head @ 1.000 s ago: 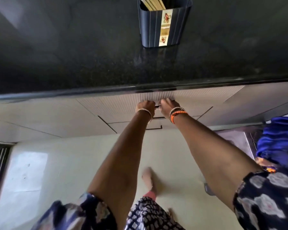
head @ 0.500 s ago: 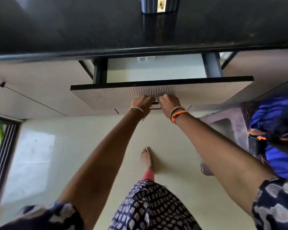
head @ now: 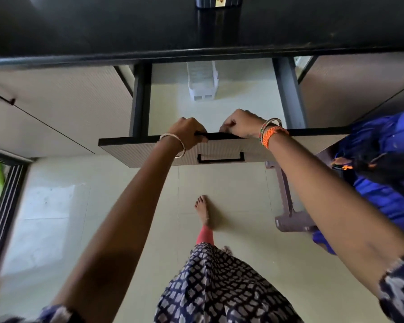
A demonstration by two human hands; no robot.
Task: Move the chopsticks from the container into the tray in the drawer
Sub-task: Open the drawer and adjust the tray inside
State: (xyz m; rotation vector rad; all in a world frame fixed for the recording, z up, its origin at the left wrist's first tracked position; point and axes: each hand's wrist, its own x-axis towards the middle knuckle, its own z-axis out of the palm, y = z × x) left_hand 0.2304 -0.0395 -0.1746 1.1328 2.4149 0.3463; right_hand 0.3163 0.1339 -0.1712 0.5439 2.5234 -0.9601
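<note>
The drawer (head: 149, 150) under the black countertop stands pulled far out. My left hand (head: 189, 134) and my right hand (head: 240, 123) both grip the top edge of its ribbed front panel, above the black handle (head: 221, 158). Inside, near the back, lies a white plastic tray (head: 202, 83), partly under the counter edge. Only the bottom of the dark container (head: 218, 1) shows at the top of the view on the countertop; the chopsticks in it are out of view.
The black countertop (head: 103, 26) overhangs the drawer's back. A brown plastic stool (head: 289, 206) with a blue cloth (head: 383, 173) stands at the right, close to the drawer front. A dark doorframe (head: 5, 206) runs along the left. My bare foot (head: 204, 212) is on the tiled floor.
The drawer has slid out much farther, exposing the white tray. Both hands moved from the handle up onto the front panel's top edge. The view tilted down, so the container left the frame almost entirely.
</note>
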